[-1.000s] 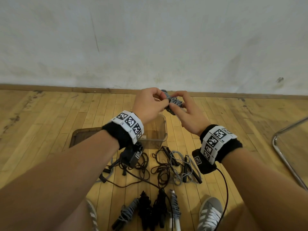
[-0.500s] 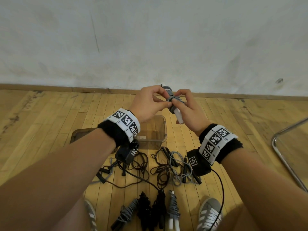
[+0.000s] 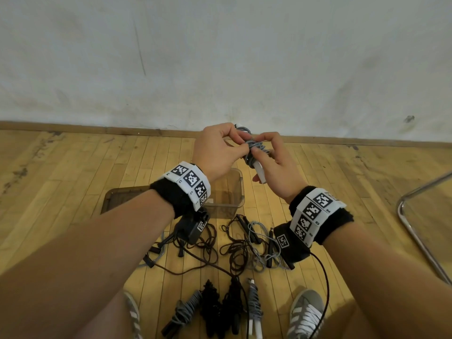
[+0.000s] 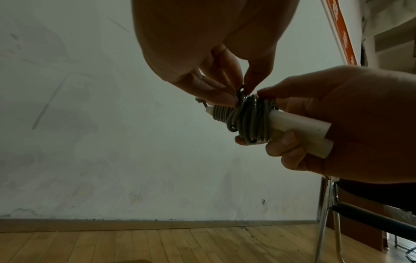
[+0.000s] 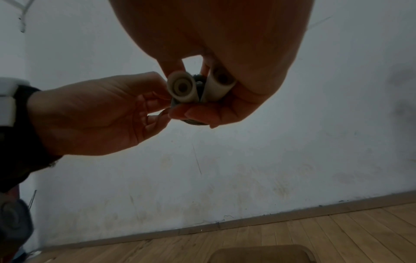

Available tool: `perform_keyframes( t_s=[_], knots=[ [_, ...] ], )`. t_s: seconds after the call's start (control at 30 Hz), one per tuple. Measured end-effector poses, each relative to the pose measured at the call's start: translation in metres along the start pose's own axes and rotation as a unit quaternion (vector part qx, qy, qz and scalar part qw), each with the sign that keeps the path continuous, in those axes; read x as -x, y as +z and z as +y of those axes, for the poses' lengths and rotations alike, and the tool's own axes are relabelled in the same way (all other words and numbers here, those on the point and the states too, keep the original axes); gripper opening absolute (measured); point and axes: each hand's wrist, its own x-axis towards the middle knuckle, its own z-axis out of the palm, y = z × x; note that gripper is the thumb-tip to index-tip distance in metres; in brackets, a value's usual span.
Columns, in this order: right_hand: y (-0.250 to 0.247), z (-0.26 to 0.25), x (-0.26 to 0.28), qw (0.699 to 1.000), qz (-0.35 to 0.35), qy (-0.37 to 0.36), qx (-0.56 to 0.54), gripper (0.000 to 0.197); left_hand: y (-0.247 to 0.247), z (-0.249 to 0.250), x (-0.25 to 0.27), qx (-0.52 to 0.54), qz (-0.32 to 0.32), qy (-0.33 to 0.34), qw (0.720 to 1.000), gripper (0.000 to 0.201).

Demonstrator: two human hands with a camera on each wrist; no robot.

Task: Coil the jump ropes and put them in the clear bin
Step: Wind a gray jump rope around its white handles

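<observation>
A grey jump rope (image 3: 254, 145) (image 4: 247, 121) is wound tightly round its two white handles (image 3: 259, 172) (image 4: 299, 129) (image 5: 182, 89). My right hand (image 3: 271, 162) (image 4: 351, 124) (image 5: 225, 80) grips the handles and the coil, held up above the clear bin (image 3: 241, 189). My left hand (image 3: 220, 150) (image 4: 211, 85) (image 5: 101, 110) pinches a strand of the cord at the top of the coil. The bin stands on the wooden floor below my left wrist, which hides part of it; what shows of its inside holds nothing.
Loose black, brown and grey ropes (image 3: 247, 243) lie tangled on the floor in front of the bin. Several coiled ropes (image 3: 220, 309) lie between my shoes (image 3: 305, 314). A brown lid (image 3: 119, 196) lies left of the bin. A metal chair leg (image 3: 415, 231) stands at right, a white wall ahead.
The rope bundle has turned in my hands: its white handles now point down toward me. My left fingers have shifted onto a strand at the coil's top.
</observation>
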Motion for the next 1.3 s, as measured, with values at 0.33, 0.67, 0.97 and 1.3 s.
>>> perform_keyframes(
  t_s=[0.33,0.67,0.97,1.3],
  knots=[
    [0.001,0.0,0.003,0.999,0.027,0.003,-0.024,0.019,0.0,-0.003,-0.004,0.014,-0.07,-0.021,0.997,0.023],
    [-0.008,-0.004,-0.001,0.999,-0.013,-0.041,-0.03,0.022,-0.013,0.0,-0.011,0.117,-0.137,-0.113,0.977,0.02],
    [-0.016,-0.004,-0.004,0.997,-0.036,-0.014,-0.064,0.024,-0.011,-0.004,-0.01,0.186,-0.109,-0.151,0.965,0.023],
    [-0.028,0.012,-0.006,0.997,-0.034,0.021,-0.063,0.015,-0.013,-0.005,-0.011,0.224,-0.067,-0.186,0.954,0.013]
  ],
)
